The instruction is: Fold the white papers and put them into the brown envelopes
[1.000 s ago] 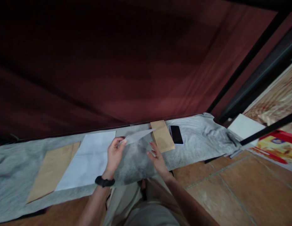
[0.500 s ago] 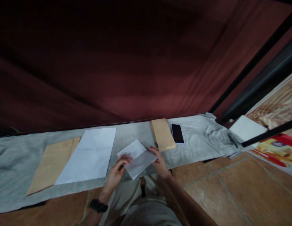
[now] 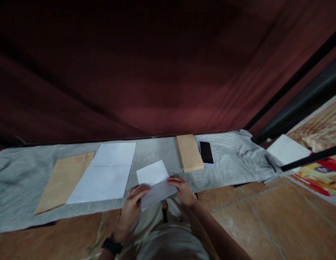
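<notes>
Both hands grip one folded white paper (image 3: 155, 182) on the grey cloth (image 3: 21, 173): left hand (image 3: 133, 203) at its near-left corner, right hand (image 3: 182, 189) at its right edge. Its long axis runs from near-left to far-right.

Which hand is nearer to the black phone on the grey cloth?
The right hand. It is just below and left of the phone, on the folded white paper. The left hand is farther left, on the paper's other end.
</notes>
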A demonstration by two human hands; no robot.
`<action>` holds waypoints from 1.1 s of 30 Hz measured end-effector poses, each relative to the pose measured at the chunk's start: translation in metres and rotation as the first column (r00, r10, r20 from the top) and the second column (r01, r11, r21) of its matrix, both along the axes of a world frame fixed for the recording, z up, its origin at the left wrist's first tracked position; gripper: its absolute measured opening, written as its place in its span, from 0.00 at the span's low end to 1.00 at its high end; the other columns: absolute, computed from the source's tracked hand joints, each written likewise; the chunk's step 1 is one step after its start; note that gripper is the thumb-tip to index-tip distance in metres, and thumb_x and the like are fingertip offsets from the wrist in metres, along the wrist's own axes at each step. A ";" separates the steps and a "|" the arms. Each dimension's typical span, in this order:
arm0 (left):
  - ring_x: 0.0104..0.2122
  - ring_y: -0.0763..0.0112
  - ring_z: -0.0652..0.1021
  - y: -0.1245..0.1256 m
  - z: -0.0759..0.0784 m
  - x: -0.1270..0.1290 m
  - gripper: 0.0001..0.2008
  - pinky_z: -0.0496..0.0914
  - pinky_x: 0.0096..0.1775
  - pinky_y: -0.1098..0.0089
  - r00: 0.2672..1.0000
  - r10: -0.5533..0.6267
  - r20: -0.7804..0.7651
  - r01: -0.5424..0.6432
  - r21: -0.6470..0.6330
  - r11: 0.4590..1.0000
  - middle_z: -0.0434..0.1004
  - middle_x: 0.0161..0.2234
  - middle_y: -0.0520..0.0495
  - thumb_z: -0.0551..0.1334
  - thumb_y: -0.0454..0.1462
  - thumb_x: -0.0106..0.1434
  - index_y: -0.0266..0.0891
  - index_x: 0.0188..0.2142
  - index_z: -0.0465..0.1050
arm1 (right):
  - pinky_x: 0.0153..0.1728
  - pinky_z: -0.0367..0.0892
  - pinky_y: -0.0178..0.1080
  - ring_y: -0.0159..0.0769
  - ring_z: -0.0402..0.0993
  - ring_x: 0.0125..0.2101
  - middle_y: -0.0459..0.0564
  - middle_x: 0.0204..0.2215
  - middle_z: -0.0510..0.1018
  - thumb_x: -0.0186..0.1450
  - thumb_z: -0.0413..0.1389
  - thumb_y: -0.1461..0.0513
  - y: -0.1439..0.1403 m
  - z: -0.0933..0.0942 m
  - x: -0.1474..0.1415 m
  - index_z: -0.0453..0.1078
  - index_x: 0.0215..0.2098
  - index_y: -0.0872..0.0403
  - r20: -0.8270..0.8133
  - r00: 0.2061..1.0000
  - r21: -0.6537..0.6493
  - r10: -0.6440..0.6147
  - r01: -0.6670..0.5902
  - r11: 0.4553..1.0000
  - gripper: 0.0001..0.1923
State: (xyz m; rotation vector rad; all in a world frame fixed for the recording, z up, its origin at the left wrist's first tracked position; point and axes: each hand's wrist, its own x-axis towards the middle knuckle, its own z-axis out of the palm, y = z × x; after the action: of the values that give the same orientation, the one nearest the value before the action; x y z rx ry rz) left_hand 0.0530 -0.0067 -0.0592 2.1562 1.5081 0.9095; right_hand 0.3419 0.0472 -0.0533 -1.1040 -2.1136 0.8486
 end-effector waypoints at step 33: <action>0.38 0.58 0.82 0.005 0.010 0.030 0.19 0.76 0.44 0.58 0.904 0.407 0.129 -0.396 -0.105 0.912 0.83 0.36 0.43 0.56 0.52 0.69 0.43 0.36 0.77 | 0.44 0.70 0.42 0.44 0.79 0.39 0.51 0.36 0.83 0.72 0.55 0.61 0.023 -0.009 -0.023 0.75 0.44 0.49 0.220 0.907 0.001 -0.358 0.367 0.930 0.07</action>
State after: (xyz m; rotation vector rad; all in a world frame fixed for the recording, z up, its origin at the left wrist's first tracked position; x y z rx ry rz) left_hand 0.0832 -0.0012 -0.0492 1.7071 1.9145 1.0936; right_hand 0.3193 0.0702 -0.0625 -1.6138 -1.9703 0.6162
